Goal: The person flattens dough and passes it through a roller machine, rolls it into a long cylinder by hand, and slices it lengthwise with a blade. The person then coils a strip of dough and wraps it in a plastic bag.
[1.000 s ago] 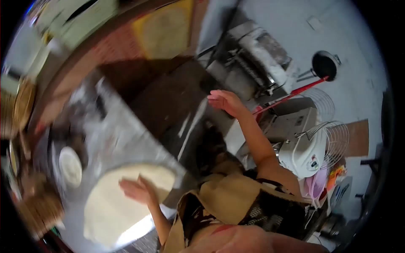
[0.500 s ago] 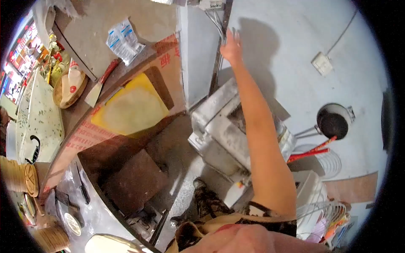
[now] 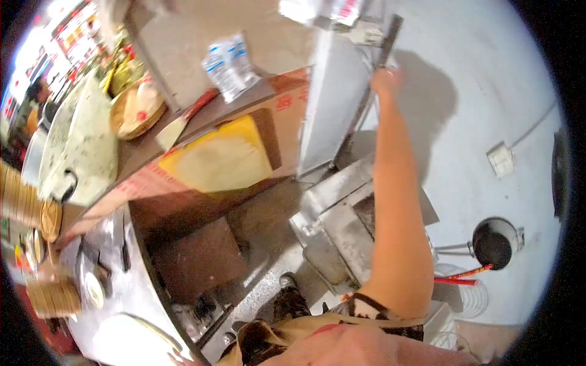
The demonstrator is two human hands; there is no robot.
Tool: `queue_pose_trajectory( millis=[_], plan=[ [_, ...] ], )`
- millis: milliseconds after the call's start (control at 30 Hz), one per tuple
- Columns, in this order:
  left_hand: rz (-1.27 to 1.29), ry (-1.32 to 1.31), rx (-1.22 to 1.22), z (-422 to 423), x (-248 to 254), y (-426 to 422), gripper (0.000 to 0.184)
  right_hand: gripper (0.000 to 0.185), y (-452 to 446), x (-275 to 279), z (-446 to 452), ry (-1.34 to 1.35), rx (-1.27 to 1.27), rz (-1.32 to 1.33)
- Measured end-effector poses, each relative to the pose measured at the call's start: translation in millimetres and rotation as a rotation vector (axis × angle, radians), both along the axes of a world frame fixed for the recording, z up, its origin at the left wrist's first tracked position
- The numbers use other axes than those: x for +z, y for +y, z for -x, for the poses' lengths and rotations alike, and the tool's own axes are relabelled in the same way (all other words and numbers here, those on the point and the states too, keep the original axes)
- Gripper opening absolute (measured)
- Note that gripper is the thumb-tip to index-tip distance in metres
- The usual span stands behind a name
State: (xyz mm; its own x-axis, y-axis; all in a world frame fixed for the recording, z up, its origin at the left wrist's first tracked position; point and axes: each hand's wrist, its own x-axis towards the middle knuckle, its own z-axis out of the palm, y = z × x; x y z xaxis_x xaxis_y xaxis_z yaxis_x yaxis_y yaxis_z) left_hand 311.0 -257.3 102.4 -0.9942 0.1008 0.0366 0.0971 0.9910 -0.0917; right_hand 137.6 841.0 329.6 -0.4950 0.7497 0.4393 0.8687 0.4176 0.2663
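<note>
Fingers of the right hand [image 3: 387, 80], at the end of an outstretched bare arm, are curled at a long, dark, narrow rod [image 3: 352, 131] in the head view. The hand is blurred, so whether they have closed round it cannot be told. The rod stands slanted near the upper middle, between a tall white panel [image 3: 334, 91] and a pale blue-grey wall [image 3: 482, 73], its top end showing above the hand.

Only the fingertips of the left hand [image 3: 180, 358] show, at the bottom edge, touching or just beside a broad, pale, flat dough sheet [image 3: 122, 338] washed out by glare; how far they are spread cannot be told. The sheet lies on a grey, flour-marked worktop [image 3: 131, 287] at lower left, with a small white oval dish [image 3: 94, 290] and a black-handled knife [image 3: 125, 255] farther up.

Beneath the right forearm sits a boxy grey metal machine [image 3: 332, 256]. On the wall to the right is a dark round pot [image 3: 491, 245] with a metal handle.
</note>
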Motion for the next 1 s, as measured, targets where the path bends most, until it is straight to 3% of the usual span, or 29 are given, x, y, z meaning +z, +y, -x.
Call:
queue_pose_trajectory(
  millis=[33, 67, 100, 133, 167, 233, 267, 333, 367, 400, 467, 500, 600, 633, 767, 867, 1000],
  plan=[
    [-0.021, 0.015, -0.018, -4, -1, -5, 0.062, 0.023, 5, -27, 1, 0.204, 0.003, -0.138],
    [-0.047, 0.035, -0.026, -10, 4, 3, 0.064, 0.018, 17, -55, 3, 0.335, 0.265, -0.277],
    [-0.179, 0.080, 0.085, -11, 45, 66, 0.068, 0.015, 27, -82, 5, 0.415, 0.556, -0.427],
    [-0.157, 0.176, 0.021, -3, 63, 81, 0.061, 0.014, 36, -108, 5, 0.429, 0.804, -0.579],
    [-0.277, 0.091, 0.172, -1, 71, 84, 0.063, 0.012, 12, -126, 16, 0.576, 0.774, -0.361],
    [-0.184, 0.100, 0.246, -2, 81, 73, 0.065, 0.032, -146, -93, 30, 0.332, 0.569, 0.098],
    [-0.102, 0.060, 0.336, 0, 78, 61, 0.064, 0.029, -210, -112, 46, 0.338, 0.555, 0.162],
    [-0.156, 0.047, 0.422, -5, 83, 44, 0.062, 0.026, -334, -181, 58, 0.468, 0.899, 0.460],
    [-0.201, 0.092, 0.419, -8, 77, 26, 0.062, 0.025, -412, -208, 56, 0.365, 1.023, 0.650],
    [-0.221, 0.118, 0.428, -10, 71, 9, 0.062, 0.025, -509, -230, 50, 0.414, 0.949, 0.960],
    [-0.294, 0.228, 0.379, -16, 60, -33, 0.057, 0.023, -705, -191, 10, 0.301, 1.217, 1.088],
    [-0.350, 0.257, 0.361, -19, 57, -55, 0.054, 0.021, -776, -204, 1, 0.343, 1.337, 1.225],
    [-0.493, 0.302, 0.319, -26, 49, -142, 0.051, 0.015, -968, -175, -17, 0.319, 1.403, 1.497],
    [-0.524, 0.289, 0.325, -31, 46, -168, 0.051, 0.014, -1016, -190, -7, 0.434, 1.442, 1.581],
    [-0.594, 0.384, 0.463, -62, 52, -272, 0.044, 0.016, -1133, -225, 54, 0.453, 1.324, 1.377],
    [-0.646, 0.416, 0.616, -88, 48, -328, 0.039, 0.017, -1158, -241, 74, 0.306, 1.178, 1.142],
    [-0.723, 0.363, 0.663, -97, 39, -368, 0.037, 0.016, -1164, -248, 76, 0.241, 1.128, 1.035]
  ],
)
